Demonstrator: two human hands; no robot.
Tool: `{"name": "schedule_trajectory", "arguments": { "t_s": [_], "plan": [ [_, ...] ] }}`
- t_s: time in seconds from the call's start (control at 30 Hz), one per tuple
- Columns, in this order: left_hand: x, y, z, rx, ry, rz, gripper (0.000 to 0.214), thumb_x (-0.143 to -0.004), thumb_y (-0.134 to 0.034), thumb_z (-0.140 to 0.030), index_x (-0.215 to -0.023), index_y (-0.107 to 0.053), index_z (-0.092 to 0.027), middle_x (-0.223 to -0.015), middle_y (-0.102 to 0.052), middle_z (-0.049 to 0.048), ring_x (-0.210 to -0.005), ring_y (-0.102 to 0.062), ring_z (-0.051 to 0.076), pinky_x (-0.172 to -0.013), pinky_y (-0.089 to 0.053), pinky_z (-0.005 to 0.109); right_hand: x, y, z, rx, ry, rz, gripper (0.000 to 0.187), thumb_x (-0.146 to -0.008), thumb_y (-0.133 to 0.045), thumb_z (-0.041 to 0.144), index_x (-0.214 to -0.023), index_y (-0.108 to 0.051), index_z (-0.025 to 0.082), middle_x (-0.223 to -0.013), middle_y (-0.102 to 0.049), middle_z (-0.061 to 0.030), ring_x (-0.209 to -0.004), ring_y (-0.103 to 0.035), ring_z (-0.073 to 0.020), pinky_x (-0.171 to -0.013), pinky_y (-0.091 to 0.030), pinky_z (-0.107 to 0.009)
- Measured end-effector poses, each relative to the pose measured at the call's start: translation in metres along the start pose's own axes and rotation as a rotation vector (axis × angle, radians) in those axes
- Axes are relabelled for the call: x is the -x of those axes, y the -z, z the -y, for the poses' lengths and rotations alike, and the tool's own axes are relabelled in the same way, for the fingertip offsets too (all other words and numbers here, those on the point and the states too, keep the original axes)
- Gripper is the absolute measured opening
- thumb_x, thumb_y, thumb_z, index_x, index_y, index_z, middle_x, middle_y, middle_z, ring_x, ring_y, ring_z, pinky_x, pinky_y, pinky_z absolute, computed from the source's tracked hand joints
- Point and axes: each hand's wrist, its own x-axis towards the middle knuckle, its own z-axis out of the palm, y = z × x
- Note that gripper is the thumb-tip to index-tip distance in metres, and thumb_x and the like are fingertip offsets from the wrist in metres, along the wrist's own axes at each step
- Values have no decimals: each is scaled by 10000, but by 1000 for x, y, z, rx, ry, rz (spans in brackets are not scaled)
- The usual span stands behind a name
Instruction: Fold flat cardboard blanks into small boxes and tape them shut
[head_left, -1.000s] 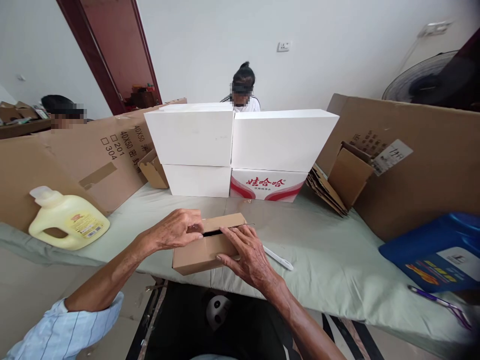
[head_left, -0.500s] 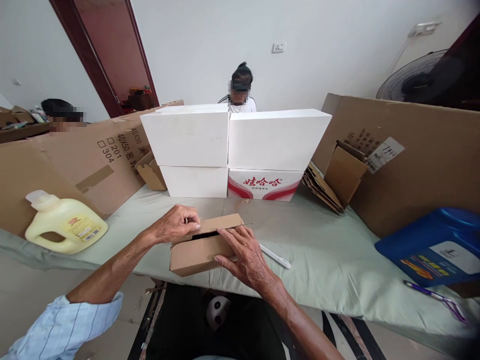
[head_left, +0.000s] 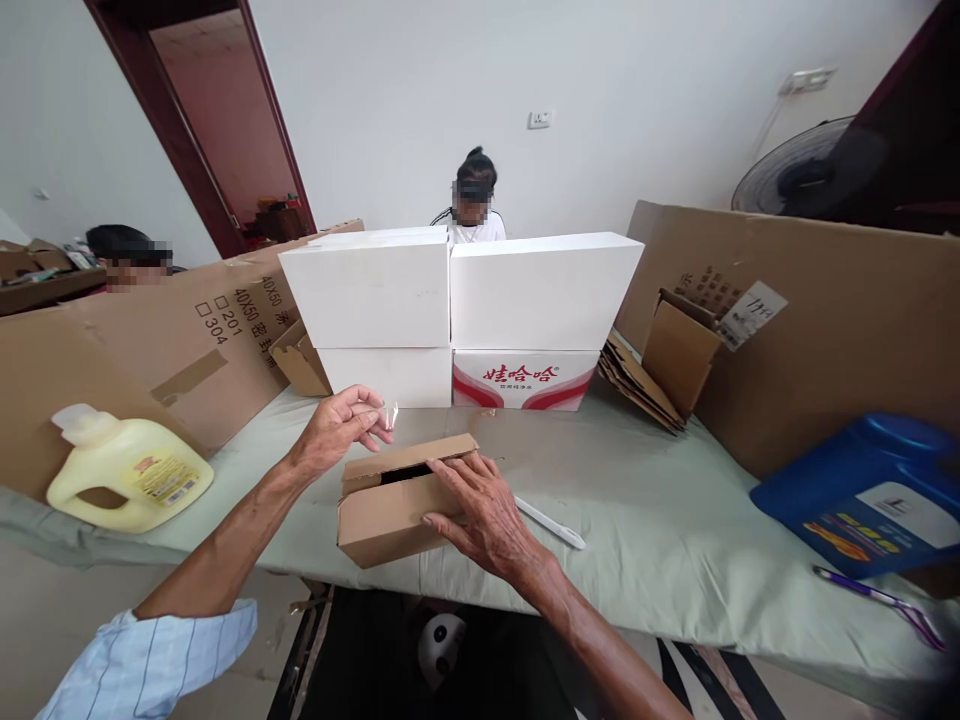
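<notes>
A small brown cardboard box [head_left: 382,510] lies on the table's near edge, its top flaps parted along a dark slit. My right hand [head_left: 480,505] rests on its right end, fingers spread flat over the top and front. My left hand [head_left: 339,425] is lifted above the box's left end, thumb and fingers pinched on a small clear strip, seemingly tape [head_left: 391,415]. A white knife-like tool [head_left: 551,523] lies on the cloth just right of my right hand.
Stacked white boxes [head_left: 457,300] stand behind, one with red print. A yellow jug [head_left: 124,467] lies at the left, a blue container [head_left: 870,495] and a purple pen [head_left: 881,600] at the right. Cardboard sheets [head_left: 832,330] wall both sides. People sit behind.
My left hand has risen off the box top, pulling a clear strip up with it. The box's left flap has opened slightly. My right hand stays pressed on the box.
</notes>
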Motion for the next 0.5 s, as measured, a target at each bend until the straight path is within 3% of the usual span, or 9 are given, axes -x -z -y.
{"name": "schedule_trajectory", "arguments": {
  "t_s": [0.13, 0.2, 0.33, 0.43, 0.5],
  "plan": [
    [2, -7, -2, 32, -2, 54, 600, -899, -824, -538, -1325, -595, -183, -923, -820, 69, -800, -806, 231, -690, -645, 334, -5, 0, -3, 30, -13, 19, 620, -1011, -788, 419, -1556, -587, 205, -1327, -754, -147, -1165, -655, -337, -1016, -532, -524],
    [1, -9, 0, 14, 15, 86, 569, -900, -798, -501, -1326, -629, -166, -947, -814, 81, -813, -801, 233, -714, -648, 351, -6, -1, -4, 36, -18, 25, 632, -1007, -793, 431, -1560, -584, 205, -1350, -745, -151, -1194, -652, -344, -1030, -535, -534],
    [-1, -14, 2, -90, -3, 98, 276, -856, -673, -399, -962, -743, -153, -811, -732, 47, -665, -701, 177, -677, -594, 342, -6, -4, -5, 28, -7, 7, 669, -1012, -794, 444, -1584, -546, 205, -1421, -709, -165, -1254, -645, -346, -1033, -543, -528],
    [0, -18, -1, -164, -66, 75, 185, -806, -582, -325, -741, -684, -185, -640, -567, -17, -575, -546, 132, -625, -484, 301, -7, -5, -6, 15, 24, -56, 636, -1029, -769, 466, -1558, -546, 191, -1421, -707, -168, -1252, -648, -347, -1029, -540, -535],
    [2, -20, -4, -187, -92, 80, 172, -805, -557, -305, -695, -637, -201, -628, -521, -25, -593, -495, 133, -627, -432, 298, -10, -3, -6, -2, 59, -131, 563, -1048, -739, 448, -1517, -566, 188, -1386, -723, -161, -1236, -657, -339, -1063, -524, -554]
  ]
}}
